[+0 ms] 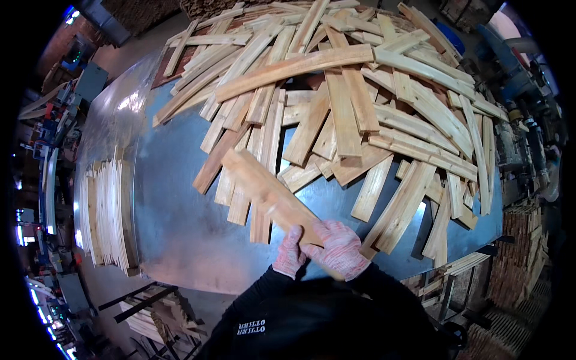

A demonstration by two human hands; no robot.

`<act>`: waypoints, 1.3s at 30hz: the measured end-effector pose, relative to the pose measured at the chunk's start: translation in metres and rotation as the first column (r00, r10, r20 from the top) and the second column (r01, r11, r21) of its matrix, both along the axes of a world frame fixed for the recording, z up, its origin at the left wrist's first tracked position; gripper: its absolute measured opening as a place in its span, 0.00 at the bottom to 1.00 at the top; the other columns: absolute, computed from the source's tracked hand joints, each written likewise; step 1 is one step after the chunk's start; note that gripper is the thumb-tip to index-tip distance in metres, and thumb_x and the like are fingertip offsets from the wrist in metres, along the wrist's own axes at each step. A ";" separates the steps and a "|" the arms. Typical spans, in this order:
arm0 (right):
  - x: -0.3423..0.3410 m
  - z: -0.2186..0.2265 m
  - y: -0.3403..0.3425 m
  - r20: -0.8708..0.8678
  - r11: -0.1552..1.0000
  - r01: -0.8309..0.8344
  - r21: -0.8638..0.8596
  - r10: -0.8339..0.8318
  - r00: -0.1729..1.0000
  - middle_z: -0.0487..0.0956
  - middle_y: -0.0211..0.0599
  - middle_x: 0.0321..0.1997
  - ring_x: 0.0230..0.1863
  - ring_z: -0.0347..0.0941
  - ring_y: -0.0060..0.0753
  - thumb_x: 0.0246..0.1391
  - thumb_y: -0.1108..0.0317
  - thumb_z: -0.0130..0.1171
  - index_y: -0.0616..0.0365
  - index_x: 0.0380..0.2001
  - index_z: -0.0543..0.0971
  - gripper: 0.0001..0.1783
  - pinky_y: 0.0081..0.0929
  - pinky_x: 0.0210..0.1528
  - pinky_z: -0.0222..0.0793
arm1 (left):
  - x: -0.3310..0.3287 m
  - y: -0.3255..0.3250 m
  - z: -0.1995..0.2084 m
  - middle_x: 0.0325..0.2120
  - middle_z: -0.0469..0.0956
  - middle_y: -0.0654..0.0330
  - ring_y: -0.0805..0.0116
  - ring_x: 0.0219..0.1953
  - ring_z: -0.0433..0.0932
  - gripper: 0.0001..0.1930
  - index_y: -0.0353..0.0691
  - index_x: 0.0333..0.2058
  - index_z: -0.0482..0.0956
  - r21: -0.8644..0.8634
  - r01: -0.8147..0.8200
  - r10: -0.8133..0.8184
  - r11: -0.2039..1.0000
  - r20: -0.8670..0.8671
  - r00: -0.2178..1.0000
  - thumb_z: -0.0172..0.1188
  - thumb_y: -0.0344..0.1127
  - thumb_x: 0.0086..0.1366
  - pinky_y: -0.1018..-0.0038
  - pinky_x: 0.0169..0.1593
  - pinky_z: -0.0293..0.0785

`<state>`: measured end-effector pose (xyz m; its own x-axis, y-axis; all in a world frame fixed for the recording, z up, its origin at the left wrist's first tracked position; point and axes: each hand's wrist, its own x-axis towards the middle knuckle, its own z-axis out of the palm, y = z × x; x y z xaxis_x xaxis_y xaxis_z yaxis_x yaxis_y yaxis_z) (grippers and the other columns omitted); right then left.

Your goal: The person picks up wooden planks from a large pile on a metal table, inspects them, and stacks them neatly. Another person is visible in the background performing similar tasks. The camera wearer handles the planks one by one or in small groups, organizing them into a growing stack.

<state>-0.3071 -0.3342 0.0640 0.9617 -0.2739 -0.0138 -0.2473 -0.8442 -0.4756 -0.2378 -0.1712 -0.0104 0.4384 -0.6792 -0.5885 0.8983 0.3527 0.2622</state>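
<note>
Close to my body, a wooden board [264, 189] slants up and to the left over the metal table. My left hand [290, 252], in a white and red work glove, is closed on the board's near end from the left side. From the right, my right hand [339, 249], gloved alike, grips the same end with its fingers wrapped round it. The board's far end lies over other loose boards in the view, and whether it touches them I cannot tell. Ahead is a big jumbled heap of wooden boards [348, 120].
The metal table [180, 240] carries the heap. At its left edge stands a stack of narrow wooden strips [108, 216]. Racks with timber [150, 318] stand at the lower left, more stacked wood [516, 258] at the right. Machinery [528, 120] lines the right side.
</note>
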 end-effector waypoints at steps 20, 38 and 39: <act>0.368 0.027 -0.225 -0.400 0.873 -0.230 -0.430 0.044 0.915 0.81 0.52 0.46 0.52 0.77 0.55 0.54 0.46 0.60 0.54 0.53 0.77 0.29 0.45 0.60 0.69 | 0.061 0.054 -0.022 0.54 0.76 0.52 0.53 0.54 0.79 0.29 0.38 0.63 0.64 0.202 -0.415 0.416 0.887 0.038 0.908 0.62 0.37 0.67 0.53 0.56 0.79; 0.074 0.014 0.020 0.132 0.833 -0.404 -0.379 0.480 0.867 0.78 0.39 0.26 0.26 0.76 0.43 0.58 0.49 0.59 0.60 0.44 0.78 0.23 0.39 0.30 0.75 | 0.068 0.033 -0.031 0.59 0.73 0.54 0.53 0.60 0.73 0.34 0.42 0.64 0.65 -0.203 -0.573 0.591 0.794 0.037 0.806 0.62 0.54 0.68 0.51 0.65 0.69; 0.062 0.005 0.029 0.226 0.826 -0.439 -0.352 0.531 0.817 0.77 0.38 0.27 0.26 0.76 0.43 0.56 0.50 0.61 0.60 0.46 0.77 0.24 0.39 0.30 0.75 | 0.067 0.034 -0.048 0.56 0.75 0.53 0.53 0.57 0.76 0.29 0.41 0.63 0.66 -0.099 -0.563 0.567 0.821 0.019 0.824 0.64 0.45 0.68 0.53 0.62 0.73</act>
